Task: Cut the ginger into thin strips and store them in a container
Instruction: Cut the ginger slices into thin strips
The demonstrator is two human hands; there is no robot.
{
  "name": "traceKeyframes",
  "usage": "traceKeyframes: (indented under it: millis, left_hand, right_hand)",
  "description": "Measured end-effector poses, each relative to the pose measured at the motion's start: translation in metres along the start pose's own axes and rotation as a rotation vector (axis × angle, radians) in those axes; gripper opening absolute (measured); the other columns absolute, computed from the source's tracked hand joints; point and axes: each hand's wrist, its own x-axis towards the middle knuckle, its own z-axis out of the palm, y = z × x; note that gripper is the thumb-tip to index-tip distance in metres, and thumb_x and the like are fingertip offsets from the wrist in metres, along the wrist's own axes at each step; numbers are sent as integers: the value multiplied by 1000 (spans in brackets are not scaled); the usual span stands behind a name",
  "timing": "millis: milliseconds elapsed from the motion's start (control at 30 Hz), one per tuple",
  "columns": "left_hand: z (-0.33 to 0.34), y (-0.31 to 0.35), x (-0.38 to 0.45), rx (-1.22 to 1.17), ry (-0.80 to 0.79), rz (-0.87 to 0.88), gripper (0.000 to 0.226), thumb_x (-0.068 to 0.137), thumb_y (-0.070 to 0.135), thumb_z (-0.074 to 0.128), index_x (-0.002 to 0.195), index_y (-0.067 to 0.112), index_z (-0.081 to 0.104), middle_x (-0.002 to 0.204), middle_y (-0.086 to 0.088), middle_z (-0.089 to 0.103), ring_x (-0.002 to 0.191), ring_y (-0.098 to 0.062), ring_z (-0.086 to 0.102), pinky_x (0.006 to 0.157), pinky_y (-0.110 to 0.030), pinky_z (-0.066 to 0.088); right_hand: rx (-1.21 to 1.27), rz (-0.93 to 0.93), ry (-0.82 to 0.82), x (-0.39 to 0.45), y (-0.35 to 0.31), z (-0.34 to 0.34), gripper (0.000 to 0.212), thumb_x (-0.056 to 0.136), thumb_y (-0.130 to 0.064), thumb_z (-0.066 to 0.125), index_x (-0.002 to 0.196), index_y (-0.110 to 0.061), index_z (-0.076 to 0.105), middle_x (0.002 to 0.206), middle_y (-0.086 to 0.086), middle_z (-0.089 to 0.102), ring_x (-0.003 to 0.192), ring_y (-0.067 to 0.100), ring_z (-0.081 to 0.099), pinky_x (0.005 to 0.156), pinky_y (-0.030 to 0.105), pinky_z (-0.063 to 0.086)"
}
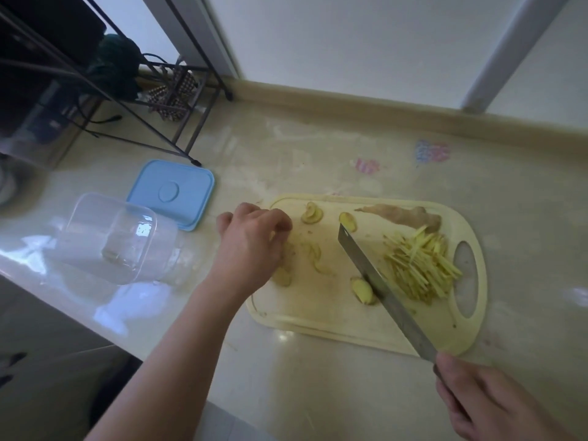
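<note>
Meanwhile left hand [254, 237] fingers curl onto ginger slices [313, 254]; right hand [477, 399] grips the knife [378, 281].

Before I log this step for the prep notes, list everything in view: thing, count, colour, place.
cutting board: one, cream, on the counter, centre right
ginger strips: one pile, yellow, right part of the board
ginger root: one unsliced piece, tan, far edge of the board
ginger slices: several, pale yellow, scattered over the left and middle of the board
knife: one, steel blade, angled across the board
container: one, clear, on its side left of the board
lid: one, blue, flat behind the container
metal rack: one, black, far left
counter: one, beige, glossy
left hand: fingers curled over slices at the board's left edge
right hand: grips the knife handle, lower right
</note>
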Motion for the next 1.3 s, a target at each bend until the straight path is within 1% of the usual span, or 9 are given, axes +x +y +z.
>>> traceKeyframes:
  millis: [133, 300, 400, 500, 667, 767, 933, 1100, 1300]
  left_hand:
    - [-17, 21, -13, -432, -6, -247, 21, 88, 16, 74, 85, 36, 71, 78, 21, 66, 86, -3, 62, 82, -28, 49]
    - [13, 74, -44, -617, -223, -312, 18, 83, 25, 82, 79, 37, 69, 74, 16, 69, 76, 3, 64, 68, -10, 49]
    - [32, 85, -55, -553, -165, -290, 16, 83, 28, 82, 77, 37, 70, 73, 19, 65, 80, 1, 62, 76, -25, 53]
    - [48, 82, -62, -395, -5, -113, 9, 81, 25, 82, 83, 29, 74, 71, 27, 59, 80, -4, 57, 80, -36, 43]
    - [67, 71, -75, -279, 254, 140, 11, 86, 21, 74, 95, 13, 72, 91, 2, 66, 85, -20, 60, 75, -40, 48]
    - [76, 67, -84, -209, 272, 323, 16, 88, 20, 76, 95, 6, 72, 101, -8, 66, 87, -26, 62, 73, -41, 51]
    - [73, 55, -81, -220, 348, 264, 13, 93, 20, 70, 92, 8, 75, 100, -5, 69, 95, -26, 63, 82, -43, 49]
    - [56, 12, -36, 1, 276, 13, 33, 92, 30, 56, 116, 14, 73, 118, -5, 66, 113, -34, 49, 91, -48, 40]
    - [44, 7, -20, 20, 227, 8, 5, 81, 20, 74, 85, 20, 75, 99, 5, 68, 107, -37, 53, 85, -40, 25]
  right_hand:
    - [-60, -61, -63, -2, -8, -3, 93, 32, -112, 44, 55, -22, 43, 55, 6, 33, 49, 17, 32, 49, 27, 26]
    - [1, -34, -109, -4, -8, -4, 93, 32, -110, 51, 57, -20, 46, 56, 8, 31, 48, 17, 27, 48, 27, 22]
    - [6, -13, -117, -3, -6, -5, 94, 31, -109, 52, 59, -19, 47, 56, 8, 32, 49, 18, 27, 49, 28, 22]
    - [7, -9, -120, -4, -8, -6, 93, 31, -110, 51, 57, -21, 47, 54, 7, 32, 48, 17, 27, 48, 27, 21]
    - [-76, -49, -106, -6, -8, -7, 95, 32, -113, 40, 57, -22, 45, 53, 6, 35, 48, 17, 28, 47, 26, 24]
    - [-57, -29, -105, -6, -6, -6, 94, 31, -112, 44, 57, -22, 45, 53, 6, 34, 48, 17, 28, 48, 27, 24]
    - [-31, -28, -90, -6, -5, -5, 94, 27, -111, 47, 55, -22, 46, 53, 6, 32, 47, 17, 27, 47, 26, 22]
    - [15, -11, -108, -5, -5, -3, 94, 23, -110, 52, 54, -22, 49, 51, 7, 32, 42, 16, 25, 44, 23, 20]
    - [9, -34, -115, -5, -5, -2, 93, 28, -110, 50, 56, -22, 48, 52, 8, 31, 43, 17, 24, 45, 24, 20]
